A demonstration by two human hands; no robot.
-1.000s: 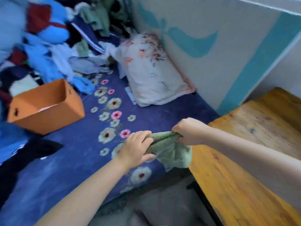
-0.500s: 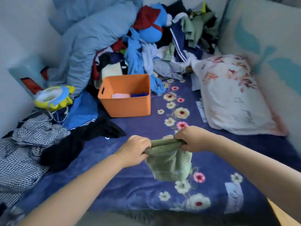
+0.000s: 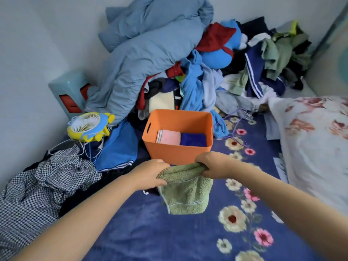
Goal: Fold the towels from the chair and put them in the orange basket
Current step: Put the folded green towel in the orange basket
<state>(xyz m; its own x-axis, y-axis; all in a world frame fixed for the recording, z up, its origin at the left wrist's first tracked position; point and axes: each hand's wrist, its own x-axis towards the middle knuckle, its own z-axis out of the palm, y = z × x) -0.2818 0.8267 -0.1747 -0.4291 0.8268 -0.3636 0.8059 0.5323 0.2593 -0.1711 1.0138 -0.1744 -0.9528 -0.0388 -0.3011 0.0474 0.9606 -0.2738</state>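
A folded green towel [image 3: 186, 194] hangs above the blue flowered bedspread. My left hand [image 3: 148, 174] grips its upper left corner and my right hand [image 3: 211, 164] grips its upper right corner, so the top edge is stretched between them. Just beyond my hands stands the orange basket [image 3: 169, 153], open at the top. Inside it lie a folded pink towel [image 3: 170, 137] on the left and a folded dark blue towel [image 3: 194, 139] on the right. The chair is out of view.
A big heap of clothes and a grey-blue duvet [image 3: 146, 53] fills the bed behind the basket. A yellow and blue toy fan [image 3: 88, 126] and a checked garment [image 3: 43, 185] lie at the left. A flowered pillow [image 3: 316, 144] lies at the right.
The view has swung left from the wooden chair to the bed. Both hands have carried the green towel toward the orange basket, which is now right in front of them.
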